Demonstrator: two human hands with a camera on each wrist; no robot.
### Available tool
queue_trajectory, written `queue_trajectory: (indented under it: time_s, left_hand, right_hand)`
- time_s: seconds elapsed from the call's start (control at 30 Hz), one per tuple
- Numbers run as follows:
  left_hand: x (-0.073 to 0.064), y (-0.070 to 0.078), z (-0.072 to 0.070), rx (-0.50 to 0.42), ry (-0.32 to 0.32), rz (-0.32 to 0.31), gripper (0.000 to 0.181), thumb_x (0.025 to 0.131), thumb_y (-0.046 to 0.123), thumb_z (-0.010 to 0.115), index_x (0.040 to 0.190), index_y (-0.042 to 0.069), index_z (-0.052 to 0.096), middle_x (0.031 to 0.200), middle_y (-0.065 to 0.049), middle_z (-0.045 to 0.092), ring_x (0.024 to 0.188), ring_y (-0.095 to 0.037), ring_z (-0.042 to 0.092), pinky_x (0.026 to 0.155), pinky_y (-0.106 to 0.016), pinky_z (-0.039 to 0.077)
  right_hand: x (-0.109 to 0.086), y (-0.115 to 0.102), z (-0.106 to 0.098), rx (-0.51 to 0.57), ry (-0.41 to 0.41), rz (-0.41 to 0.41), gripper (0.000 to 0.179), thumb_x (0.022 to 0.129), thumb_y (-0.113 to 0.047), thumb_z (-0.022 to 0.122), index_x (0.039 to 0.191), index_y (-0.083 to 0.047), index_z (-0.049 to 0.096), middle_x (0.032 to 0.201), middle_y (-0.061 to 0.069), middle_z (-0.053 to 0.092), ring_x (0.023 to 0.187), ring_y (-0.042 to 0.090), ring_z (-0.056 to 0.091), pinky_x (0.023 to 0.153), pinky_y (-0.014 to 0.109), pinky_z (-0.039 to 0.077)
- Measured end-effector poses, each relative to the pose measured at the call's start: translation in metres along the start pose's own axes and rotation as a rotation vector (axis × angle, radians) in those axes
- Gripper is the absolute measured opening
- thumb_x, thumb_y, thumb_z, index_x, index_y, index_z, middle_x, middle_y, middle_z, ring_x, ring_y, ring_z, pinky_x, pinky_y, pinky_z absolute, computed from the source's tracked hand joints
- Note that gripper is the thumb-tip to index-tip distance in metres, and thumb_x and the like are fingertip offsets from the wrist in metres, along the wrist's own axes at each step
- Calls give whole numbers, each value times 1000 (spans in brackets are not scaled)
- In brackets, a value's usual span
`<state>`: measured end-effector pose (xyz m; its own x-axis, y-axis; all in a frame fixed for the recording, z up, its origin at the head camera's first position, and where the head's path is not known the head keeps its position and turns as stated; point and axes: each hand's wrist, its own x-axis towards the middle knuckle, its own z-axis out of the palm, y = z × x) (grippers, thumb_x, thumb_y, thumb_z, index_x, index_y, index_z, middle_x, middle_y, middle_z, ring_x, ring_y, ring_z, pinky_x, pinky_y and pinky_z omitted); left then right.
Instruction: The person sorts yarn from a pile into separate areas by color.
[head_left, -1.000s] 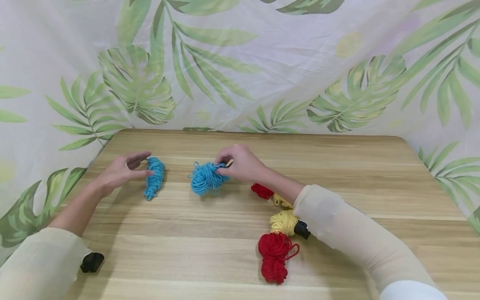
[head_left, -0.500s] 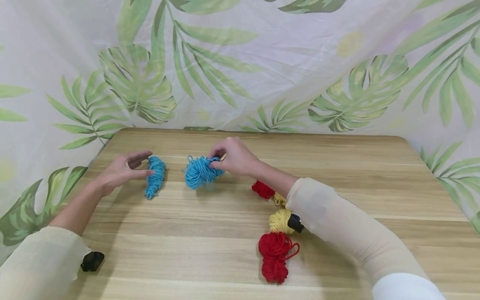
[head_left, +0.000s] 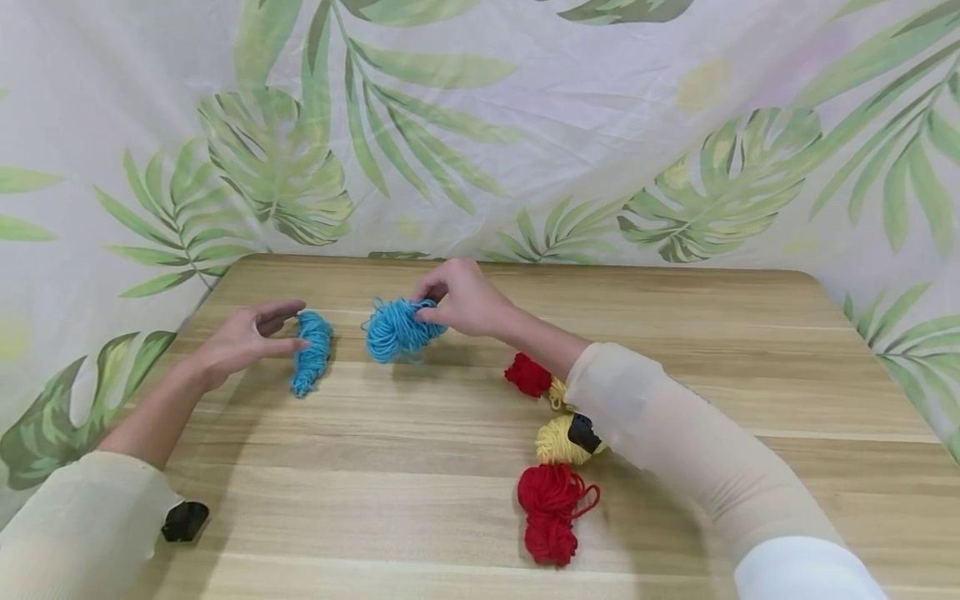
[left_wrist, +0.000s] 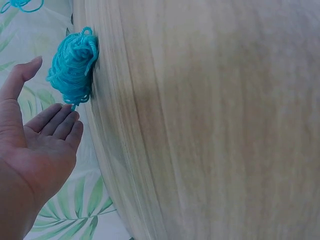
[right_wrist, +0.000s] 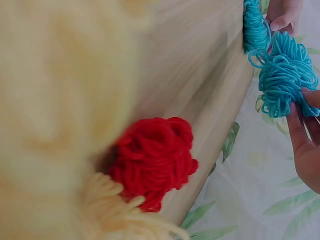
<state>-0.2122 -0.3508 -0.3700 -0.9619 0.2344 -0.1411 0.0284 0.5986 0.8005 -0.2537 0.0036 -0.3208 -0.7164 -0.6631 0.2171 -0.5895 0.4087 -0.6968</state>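
Observation:
In the head view, a skein of blue yarn (head_left: pixel 395 332) is pinched between the thumb and fingers of my right hand (head_left: pixel 471 302), held just above the table. The right wrist view shows the same loopy blue bundle (right_wrist: pixel 286 75) in the right hand (right_wrist: pixel 307 145). A second blue yarn skein (head_left: pixel 315 360) lies on the table at the left. Beside it is my left hand (head_left: pixel 236 343), thumb and fingers spread apart. In the left wrist view that skein (left_wrist: pixel 75 67) sits just beyond the fingertips, with the left hand (left_wrist: pixel 42 150) holding nothing.
Right of centre on the wooden table (head_left: pixel 360 517) lie a red skein (head_left: pixel 549 517), a yellow skein (head_left: pixel 557 442) and a farther red skein (head_left: pixel 528 375). Another yellow one (head_left: pixel 557 395) is partly hidden by the right sleeve. A leaf-patterned cloth (head_left: pixel 570 125) hangs behind.
My right hand has carried its blue yarn skein away toward the table's back edge and slightly left. The left hand and the skein beside it stay in place.

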Motion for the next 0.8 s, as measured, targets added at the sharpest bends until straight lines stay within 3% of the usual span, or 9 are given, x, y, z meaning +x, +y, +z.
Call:
queue_trajectory:
  time_s: [0.33,0.8]
  left_hand:
    - [-1,1,-1,8,-7,0,81,98,21,73,160,-5,28,165,-30,26,152,-52,19,119,-62,25]
    - [1,-3,0,16,-4,7,82,97,20,74,160,-5,28,165,-29,27,152,-51,20,119,-61,25]
  right_hand:
    - [10,-7,5,33,-25,19,5,91,-3,79,95,0,79,95,9,77,84,14,72,78,20,58]
    - [22,-5,23,-1,-24,8,6,91,-6,79,95,-2,80,96,9,77,86,17,73,76,18,57]
